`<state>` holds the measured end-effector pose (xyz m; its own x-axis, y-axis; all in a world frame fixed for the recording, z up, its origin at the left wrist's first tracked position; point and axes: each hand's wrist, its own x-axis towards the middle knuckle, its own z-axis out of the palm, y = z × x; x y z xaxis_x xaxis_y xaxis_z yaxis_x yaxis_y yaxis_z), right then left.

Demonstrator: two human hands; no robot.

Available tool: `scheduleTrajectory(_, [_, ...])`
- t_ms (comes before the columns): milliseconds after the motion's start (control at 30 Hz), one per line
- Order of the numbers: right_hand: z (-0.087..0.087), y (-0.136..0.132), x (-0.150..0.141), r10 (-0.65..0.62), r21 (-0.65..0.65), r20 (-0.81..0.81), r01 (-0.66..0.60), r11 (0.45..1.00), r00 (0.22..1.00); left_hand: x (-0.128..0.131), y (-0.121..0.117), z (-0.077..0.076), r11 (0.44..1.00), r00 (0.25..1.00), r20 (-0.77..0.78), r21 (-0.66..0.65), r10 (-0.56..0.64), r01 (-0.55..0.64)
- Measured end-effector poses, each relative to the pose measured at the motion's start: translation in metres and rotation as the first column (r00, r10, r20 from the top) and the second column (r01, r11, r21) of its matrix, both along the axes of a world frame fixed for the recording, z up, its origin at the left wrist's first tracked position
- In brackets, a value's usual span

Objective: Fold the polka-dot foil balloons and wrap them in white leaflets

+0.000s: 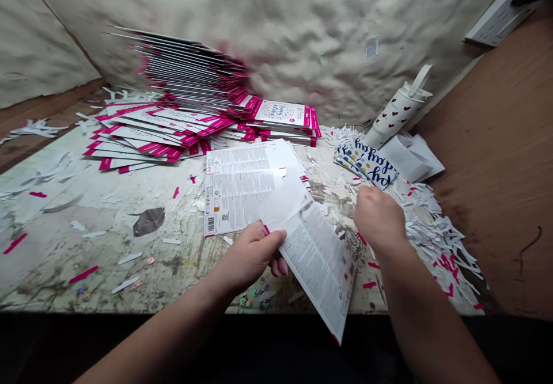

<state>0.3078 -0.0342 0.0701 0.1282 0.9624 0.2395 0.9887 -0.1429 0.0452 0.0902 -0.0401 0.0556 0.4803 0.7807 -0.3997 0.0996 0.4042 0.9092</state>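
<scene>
My left hand (253, 257) grips the near edge of a white printed sheet with small text and a pink corner (317, 257), which hangs tilted down past the table's front edge. My right hand (379, 220) is curled closed above the table, holding nothing I can see. It is nearest to a heap of white and pink paper trimmings (436, 240). Just beyond it lie cards with blue lettering (365, 162). Two similar printed sheets (242, 188) lie flat ahead of my hands, partly under the held sheet.
Pink-edged cards lean in a tall fanned stack (190, 73) against a quilted cream wall (302, 21). A heart-patterned white bottle (400, 107) lies tilted at the back right. Scraps dot the stained worktop (86, 240). A brown board (488, 142) lies to the right.
</scene>
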Motion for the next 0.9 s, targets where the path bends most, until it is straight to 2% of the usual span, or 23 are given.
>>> scheduleTrajectory(33, [0.004,-0.004,0.003,0.014,-0.032,-0.08,-0.016,0.999,0.997,-0.001,0.001,-0.001,1.0,1.0,0.008,-0.003,0.017,-0.017])
scheduleTrajectory(67, [0.008,-0.009,0.002,0.082,-0.044,-0.192,-0.092,0.995,0.978,0.0,0.002,-0.002,1.0,1.0,0.011,-0.003,0.028,-0.028])
scheduleTrajectory(133, [0.014,-0.021,-0.01,0.267,0.04,-0.403,-0.275,0.961,0.875,0.001,0.003,-0.001,1.0,0.999,0.014,0.003,0.031,-0.031])
scheduleTrajectory(167, [0.015,-0.026,-0.018,0.33,0.106,-0.461,-0.318,0.942,0.824,0.002,0.003,-0.001,1.0,1.0,0.014,0.007,0.025,-0.025])
scheduleTrajectory(267, [0.008,-0.024,-0.039,0.405,0.225,-0.503,-0.337,0.914,0.763,0.006,0.002,0.002,1.0,1.0,0.008,0.022,-0.005,0.005])
scheduleTrajectory(367, [-0.008,-0.002,-0.034,0.47,0.293,-0.479,-0.37,0.882,0.741,0.006,0.0,0.003,0.999,0.999,0.021,0.028,-0.035,0.034])
scheduleTrajectory(433, [-0.017,0.013,-0.015,0.424,0.371,-0.405,-0.278,0.886,0.81,0.004,-0.001,0.002,0.999,0.998,0.053,0.012,-0.045,0.044])
scheduleTrajectory(500, [-0.02,0.024,0.011,0.261,0.398,-0.309,-0.125,0.909,0.915,0.0,-0.002,-0.001,0.999,0.996,0.077,-0.006,-0.041,0.042])
scheduleTrajectory(567, [-0.019,0.026,0.035,0.035,0.301,-0.232,0.037,0.953,0.972,-0.003,-0.002,-0.005,0.999,0.996,0.082,-0.011,-0.035,0.036])
scheduleTrajectory(633, [-0.015,0.021,0.047,-0.119,0.143,-0.216,0.152,0.978,0.969,-0.005,-0.002,-0.007,0.999,0.997,0.077,-0.01,-0.032,0.033])
scheduleTrajectory(667, [-0.013,0.017,0.047,-0.103,0.08,-0.26,0.128,0.989,0.96,-0.005,-0.003,-0.008,0.999,0.997,0.074,-0.008,-0.034,0.034])
scheduleTrajectory(733, [-0.007,0.007,0.037,0.112,0.063,-0.444,-0.093,0.994,0.889,-0.004,-0.003,-0.008,0.999,0.997,0.068,-0.006,-0.042,0.043])
scheduleTrajectory(800, [-0.003,-0.001,0.021,0.391,0.164,-0.599,-0.371,0.914,0.699,-0.002,-0.003,-0.006,0.998,0.996,0.067,-0.007,-0.059,0.06])
scheduleTrajectory(833, [-0.001,-0.002,0.013,0.477,0.2,-0.637,-0.468,0.861,0.606,-0.001,-0.004,-0.005,0.998,0.995,0.071,-0.007,-0.067,0.068])
scheduleTrajectory(900, [0.001,-0.002,0.002,0.551,0.221,-0.656,-0.566,0.794,0.516,0.001,-0.004,-0.004,0.997,0.994,0.079,-0.003,-0.075,0.075])
